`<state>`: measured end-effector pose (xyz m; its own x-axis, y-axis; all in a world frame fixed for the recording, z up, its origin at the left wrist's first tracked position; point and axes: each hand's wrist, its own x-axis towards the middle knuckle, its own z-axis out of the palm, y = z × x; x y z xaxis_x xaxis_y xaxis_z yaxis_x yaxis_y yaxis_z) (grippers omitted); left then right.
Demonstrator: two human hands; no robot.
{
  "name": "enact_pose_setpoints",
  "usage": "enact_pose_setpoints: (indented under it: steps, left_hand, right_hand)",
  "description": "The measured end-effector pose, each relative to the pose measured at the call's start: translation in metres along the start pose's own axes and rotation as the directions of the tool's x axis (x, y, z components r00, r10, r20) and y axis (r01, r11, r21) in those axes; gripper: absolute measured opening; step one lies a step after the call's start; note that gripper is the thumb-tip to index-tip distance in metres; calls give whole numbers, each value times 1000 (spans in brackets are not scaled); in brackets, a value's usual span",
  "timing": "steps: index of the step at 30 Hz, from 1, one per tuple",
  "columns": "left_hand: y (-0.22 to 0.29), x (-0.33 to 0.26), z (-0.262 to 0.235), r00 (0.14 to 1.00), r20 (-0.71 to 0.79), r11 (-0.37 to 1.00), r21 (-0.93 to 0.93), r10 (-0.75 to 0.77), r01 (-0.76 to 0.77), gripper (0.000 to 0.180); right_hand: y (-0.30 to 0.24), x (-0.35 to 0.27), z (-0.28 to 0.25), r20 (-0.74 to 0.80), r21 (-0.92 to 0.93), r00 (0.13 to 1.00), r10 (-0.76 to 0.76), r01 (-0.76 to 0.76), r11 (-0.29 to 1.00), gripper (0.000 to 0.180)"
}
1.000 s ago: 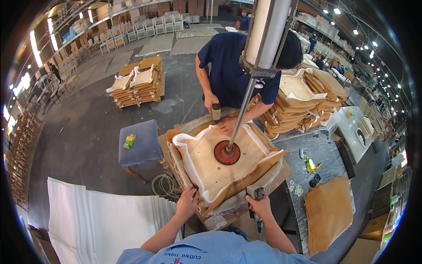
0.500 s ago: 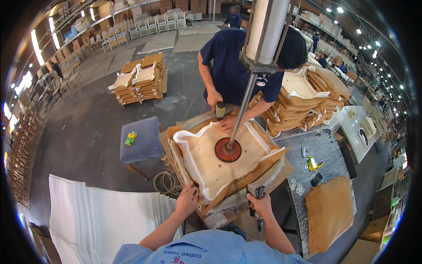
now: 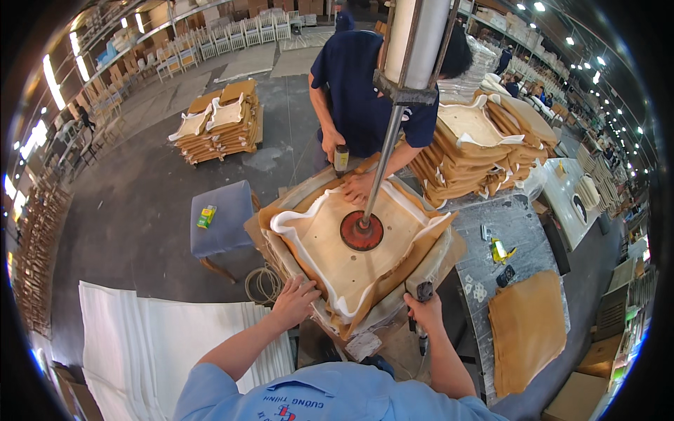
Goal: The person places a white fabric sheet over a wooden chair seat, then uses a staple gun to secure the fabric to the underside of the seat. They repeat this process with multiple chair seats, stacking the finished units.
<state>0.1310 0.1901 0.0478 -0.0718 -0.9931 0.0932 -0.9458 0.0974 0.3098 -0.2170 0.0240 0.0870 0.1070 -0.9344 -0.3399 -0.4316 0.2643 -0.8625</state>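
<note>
A wooden seat panel (image 3: 330,270) lies underside up, with white padding (image 3: 284,223) and brown cover material (image 3: 379,295) turned up around its rim. A red round press foot (image 3: 361,230) on a metal rod bears down on its middle. My left hand (image 3: 295,303) rests at the left near edge of the cover, fingers stretched out and apart. In my right hand (image 3: 426,313) is a staple gun (image 3: 424,292), upright beside the near right edge and apart from the panel. Across from me, a co-worker's hand holds another staple gun (image 3: 341,160) at the far edge.
A blue padded stool (image 3: 221,228) with a small green-yellow box stands left. White sheets (image 3: 175,337) are stacked at lower left. On the right, a grey table (image 3: 512,231) carries brown cover pieces (image 3: 526,330). Piles of covered seats (image 3: 456,161) stand behind it.
My left hand has shifted up along the panel's edge and its fingers have spread. My right hand has moved the staple gun slightly right and up. The panel has turned a little.
</note>
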Motion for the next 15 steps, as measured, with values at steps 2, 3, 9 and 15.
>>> enact_pose_setpoints:
  steps: [2, 3, 9, 15]
  left_hand:
    - [6, 5, 4, 996, -32, 996, 40, 83, -82, 49]
    - [11, 8, 7, 992, -46, 993, 37, 117, -115, 49]
    - [63, 26, 31, 989, -57, 988, -76, 134, -138, 43]
    - [115, 60, 51, 957, -224, 914, -320, 182, -249, 38]
  right_hand:
    - [-1, 0, -7, -33, 35, 999, -43, 45, 998, 37]
    - [0, -1, -12, -54, 49, 997, -58, 61, 997, 36]
    - [-30, -55, -33, 176, 202, 982, -62, 25, 979, 54]
    - [-16, -81, -36, 417, 120, 908, 38, -97, 988, 63]
